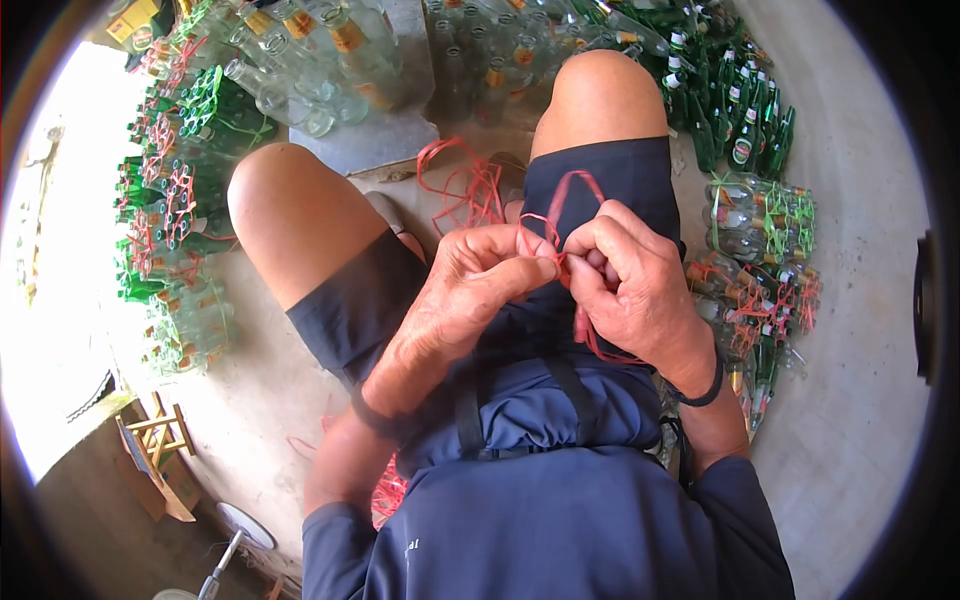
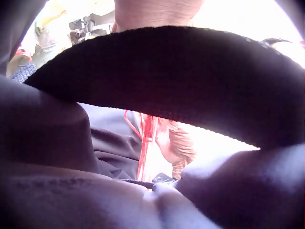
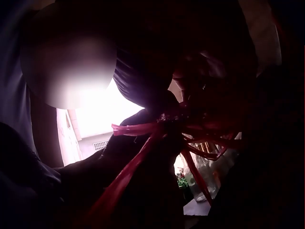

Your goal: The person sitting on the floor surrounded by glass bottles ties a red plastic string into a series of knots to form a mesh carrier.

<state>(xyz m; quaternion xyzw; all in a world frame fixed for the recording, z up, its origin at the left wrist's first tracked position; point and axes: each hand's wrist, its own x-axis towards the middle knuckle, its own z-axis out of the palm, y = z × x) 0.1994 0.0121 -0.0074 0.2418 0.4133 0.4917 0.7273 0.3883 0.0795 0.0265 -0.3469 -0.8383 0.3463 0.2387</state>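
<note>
In the head view the left hand (image 1: 470, 285) and right hand (image 1: 628, 285) meet above the lap, each pinching red plastic string (image 1: 575, 178) between thumb and fingers. A loop of it stands up between the hands, and a strand hangs below the right hand. More red string (image 1: 465, 190) lies loose between the knees. The left wrist view shows red strands (image 2: 148, 143) beyond a dark wristband, with part of a hand beside them. Dark in the right wrist view, red strands (image 3: 128, 174) spread from the fingers; the exact crossing of the strands cannot be made out.
Clear glass bottles (image 1: 340, 50) stand on a grey slab (image 1: 375, 140) ahead. Tied bottle bundles (image 1: 170, 215) are at the left, others (image 1: 765, 220) at the right, near green bottles (image 1: 740, 110). A small wooden stool (image 1: 160, 435) and a fan (image 1: 245, 525) are at the lower left.
</note>
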